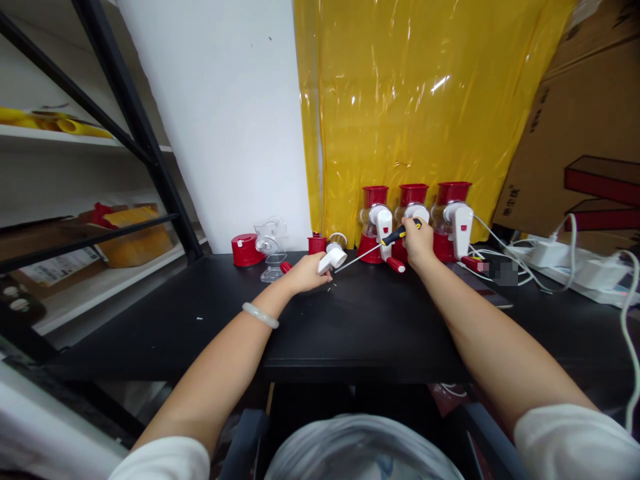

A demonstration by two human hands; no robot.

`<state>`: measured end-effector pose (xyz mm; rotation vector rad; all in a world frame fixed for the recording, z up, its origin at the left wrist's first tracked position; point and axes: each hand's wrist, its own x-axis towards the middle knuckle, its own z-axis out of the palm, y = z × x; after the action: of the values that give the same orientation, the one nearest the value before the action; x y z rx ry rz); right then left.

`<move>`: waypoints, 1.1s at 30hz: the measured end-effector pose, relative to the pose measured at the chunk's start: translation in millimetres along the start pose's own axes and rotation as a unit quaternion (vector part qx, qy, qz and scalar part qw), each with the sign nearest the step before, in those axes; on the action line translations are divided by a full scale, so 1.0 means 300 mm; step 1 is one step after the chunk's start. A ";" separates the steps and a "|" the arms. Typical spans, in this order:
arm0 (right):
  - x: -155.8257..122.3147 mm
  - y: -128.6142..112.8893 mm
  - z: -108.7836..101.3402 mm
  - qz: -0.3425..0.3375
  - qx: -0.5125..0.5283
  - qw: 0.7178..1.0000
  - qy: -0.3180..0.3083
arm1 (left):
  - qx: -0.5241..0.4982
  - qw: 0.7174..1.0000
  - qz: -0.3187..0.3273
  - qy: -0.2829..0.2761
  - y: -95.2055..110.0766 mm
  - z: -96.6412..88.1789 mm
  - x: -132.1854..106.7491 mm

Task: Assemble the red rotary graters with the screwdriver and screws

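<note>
My left hand (304, 275) is closed round a white crank handle (332, 259), whose round end sticks out past the fingers. A red grip (285, 267) shows on the other side of that hand; I cannot tell if it belongs to the same handle. In my right hand (420, 241) is a screwdriver (393, 235) with a black and yellow handle. Its long metal shaft slants down left, the tip close to the crank handle's round end. Whether they touch is unclear. A small red part (316, 244) and a clear round part (337, 240) stand just behind my left hand.
Along the back stand several red and white rotary graters (454, 223). A red base (247, 250) and clear plastic parts (271, 243) sit left on the black table (360, 327). White cables and a power strip (595, 283) lie right, beside a large cardboard box (590, 127).
</note>
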<state>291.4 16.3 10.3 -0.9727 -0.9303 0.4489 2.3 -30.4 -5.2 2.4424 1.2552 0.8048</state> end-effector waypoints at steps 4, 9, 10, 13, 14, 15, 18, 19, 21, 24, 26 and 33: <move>0.000 0.000 -0.001 0.003 0.001 1.000 -0.001 | -0.003 1.000 0.004 0.000 -0.003 -0.002 0.002; 0.001 0.003 -0.001 0.002 0.000 1.000 -0.002 | -0.007 1.000 0.008 0.002 -0.001 -0.006 0.001; 0.001 0.003 -0.001 0.002 -0.001 1.000 -0.001 | -0.005 1.000 0.010 0.004 0.000 -0.006 0.001; 0.002 0.002 0.000 0.002 -0.004 1.000 0.001 | -0.006 1.000 0.014 0.005 0.001 -0.006 0.000; 0.002 0.001 0.000 0.002 -0.005 1.000 0.001 | -0.007 1.000 0.014 0.005 0.001 -0.006 0.000; 0.002 0.000 0.000 0.002 -0.005 1.000 0.001 | -0.007 1.000 0.014 0.005 0.001 -0.006 0.000; -0.002 -0.004 -0.001 -0.002 -0.005 1.000 -0.001 | -0.010 1.000 0.013 0.004 0.001 -0.007 0.000; -0.003 -0.006 -0.001 -0.005 -0.005 1.000 -0.003 | -0.013 1.000 0.013 0.005 0.001 -0.007 0.000; -0.006 -0.009 -0.002 -0.007 -0.005 1.000 -0.007 | -0.020 1.000 0.012 0.005 0.001 -0.008 0.001; -0.011 -0.014 -0.004 -0.006 -0.002 1.000 -0.010 | -0.025 1.000 0.009 0.006 -0.001 -0.008 0.002; -0.013 -0.018 -0.005 -0.009 0.001 1.000 -0.014 | -0.028 1.000 0.007 0.007 -0.003 -0.007 0.002; -0.014 -0.025 -0.001 0.004 0.010 1.000 -0.012 | -0.036 0.999 0.016 0.006 -0.007 -0.007 0.001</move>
<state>288.9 9.3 14.7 -0.9563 -0.9412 0.4764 0.0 -28.9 -4.5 2.4083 1.1738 0.8599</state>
